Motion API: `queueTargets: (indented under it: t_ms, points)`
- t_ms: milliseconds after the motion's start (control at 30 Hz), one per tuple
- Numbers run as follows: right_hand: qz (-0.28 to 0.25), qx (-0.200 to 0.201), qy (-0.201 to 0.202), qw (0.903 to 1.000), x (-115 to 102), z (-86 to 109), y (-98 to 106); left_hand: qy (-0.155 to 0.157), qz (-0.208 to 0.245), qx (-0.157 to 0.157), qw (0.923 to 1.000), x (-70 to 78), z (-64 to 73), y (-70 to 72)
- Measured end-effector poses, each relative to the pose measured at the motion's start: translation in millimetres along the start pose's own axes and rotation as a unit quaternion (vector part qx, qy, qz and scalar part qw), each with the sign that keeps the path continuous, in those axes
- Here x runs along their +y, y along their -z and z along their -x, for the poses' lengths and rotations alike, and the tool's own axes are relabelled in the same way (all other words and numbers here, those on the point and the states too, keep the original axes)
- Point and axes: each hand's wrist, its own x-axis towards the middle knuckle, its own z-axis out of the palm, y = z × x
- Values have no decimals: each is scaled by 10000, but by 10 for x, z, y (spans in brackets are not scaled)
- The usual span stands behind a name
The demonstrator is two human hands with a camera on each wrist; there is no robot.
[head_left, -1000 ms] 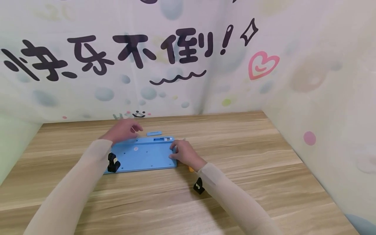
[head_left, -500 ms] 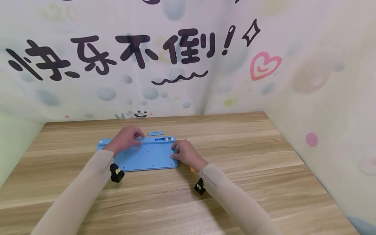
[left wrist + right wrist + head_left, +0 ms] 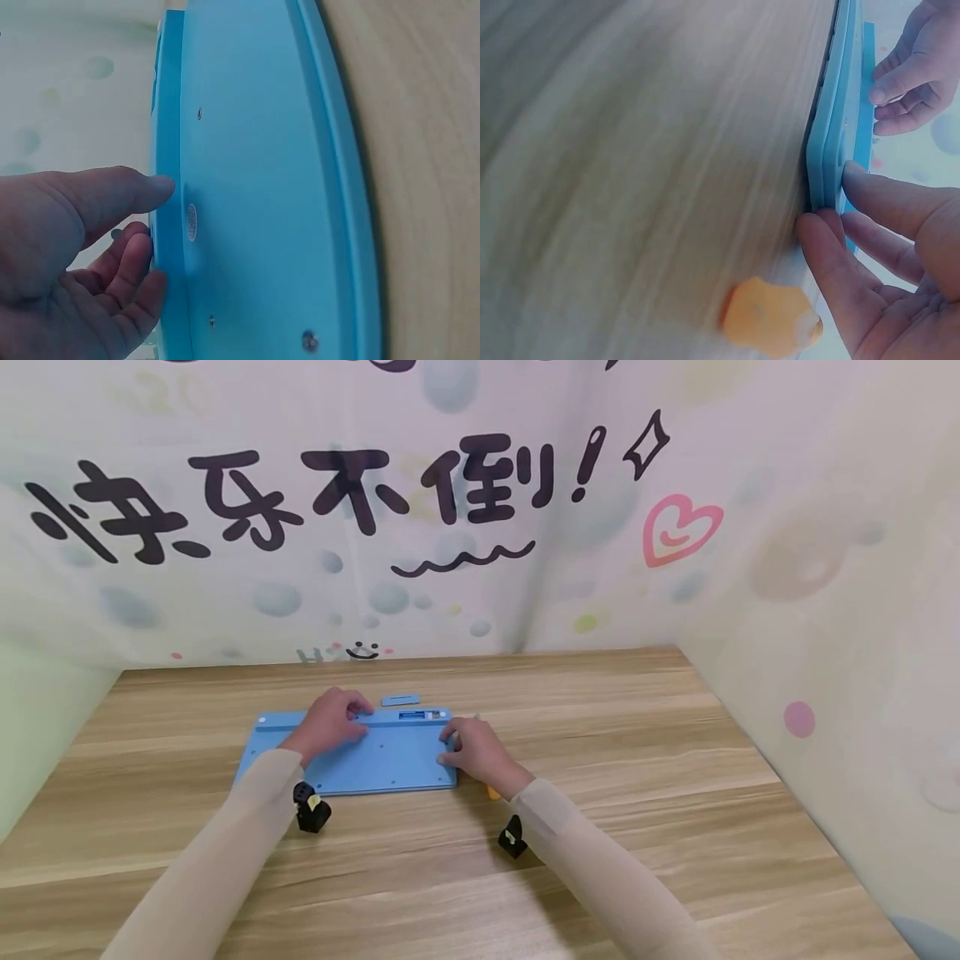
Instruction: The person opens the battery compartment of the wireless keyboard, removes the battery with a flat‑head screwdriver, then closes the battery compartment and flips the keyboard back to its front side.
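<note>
In the head view, your left hand (image 3: 328, 720) is nearer to you than a second ago: it stands over the ridge (image 3: 384, 718) of the blue keyboard (image 3: 412, 764) now, where it was beyond the back edge. Your right hand (image 3: 483, 756) stays at the right end. The keyboard lies underside up on the tabletop (image 3: 390, 877), its compartment (image 3: 412, 715) uncovered and the loose cover (image 3: 401, 700) just behind it. In the left wrist view, your left thumb reaches over the ridge with the other fingers bent at its far side; you can't tell from this whether they squeeze it. The small round pad (image 3: 193, 223) shows just beside the thumb. In the right wrist view, your right hand pinches the keyboard's corner, thumb above and fingertips below, near an orange object (image 3: 765, 319). The shift seems to put both hands to work on the keyboard, leaving the cover alone.
</note>
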Motion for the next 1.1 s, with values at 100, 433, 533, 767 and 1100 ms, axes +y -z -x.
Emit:
queueTargets:
  t_ms: [100, 433, 533, 767, 1100]
  points:
    - [2, -8, -10, 10000, 7, -3, -3, 137, 122, 21, 9998, -15, -18, -15]
    - [-46, -86, -42, 9999, 9, -17, 2, 320, 267, -223, 9989, -64, -71, -5]
    - [-20, -105, -54, 9999, 6, -27, 7, 337, 340, -330, 9983, -68, -79, 7]
    - [-54, -234, -146, 9996, 2, -59, 21, 379, 462, -461, 9971, -10, -47, 46]
    - [161, -567, 81, 9982, -9, -109, 87, 457, 402, -438, 9972, 3, -53, 33]
